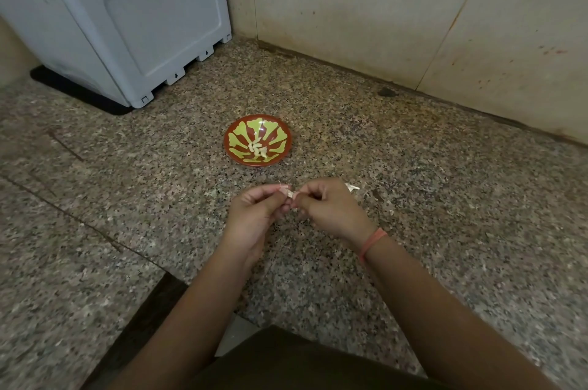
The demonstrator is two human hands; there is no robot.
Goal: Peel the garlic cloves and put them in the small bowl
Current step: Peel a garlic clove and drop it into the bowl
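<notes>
A small red bowl (237,152) with a yellow-green leaf pattern stands on the speckled granite counter, with several peeled garlic cloves (258,149) at its middle. Just in front of the bowl, my left hand (259,214) and my right hand (327,206) meet fingertip to fingertip above the counter. Both pinch one small pale garlic clove (291,194) between them, most of it hidden by my fingers. A scrap of white garlic skin (351,187) lies on the counter just behind my right hand.
A large grey plastic appliance (127,23) on a black mat stands at the back left. Beige tiled walls (381,7) close off the back and right. The counter's front edge (165,281) runs diagonally at the lower left.
</notes>
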